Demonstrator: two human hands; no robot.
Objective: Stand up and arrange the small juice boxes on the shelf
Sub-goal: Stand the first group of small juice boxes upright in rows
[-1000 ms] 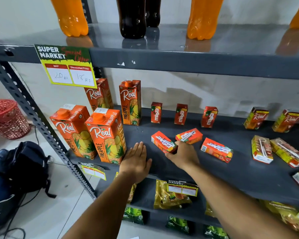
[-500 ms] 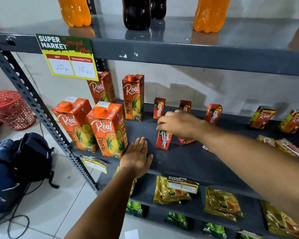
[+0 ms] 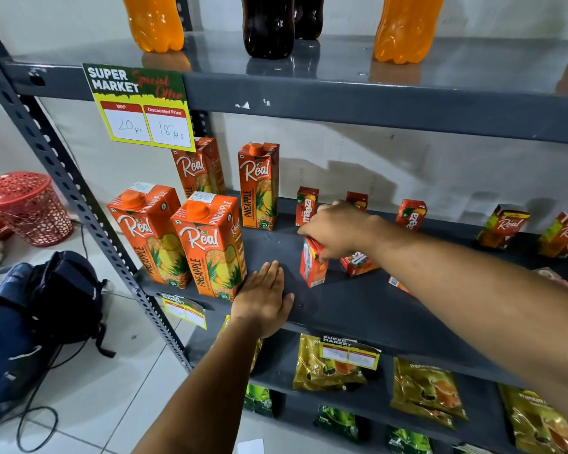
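My right hand [image 3: 338, 229] grips the top of a small red Maaza juice box [image 3: 313, 265] that stands upright on the grey middle shelf [image 3: 358, 306]. A second small red box [image 3: 358, 263] sits just right of it, partly under my wrist. Three small Maaza boxes stand along the back: one [image 3: 306, 206], one [image 3: 357, 199] mostly behind my hand, and one [image 3: 410, 214]. Two small Real boxes [image 3: 502, 227] [image 3: 563, 234] stand at the far right. My left hand [image 3: 263, 299] lies flat, fingers together, on the shelf's front edge.
Tall orange Real pineapple cartons [image 3: 210, 247] stand at the shelf's left. Soda bottles [image 3: 268, 24] line the shelf above, with a price tag [image 3: 138, 106] hung from it. Snack pouches [image 3: 328, 365] fill the lower shelf. A backpack [image 3: 36, 319] and red basket [image 3: 27, 208] sit on the floor.
My right hand picked a lying small red box off the shelf, turned it upright and set it down further forward. The left hand stayed flat on the shelf edge.
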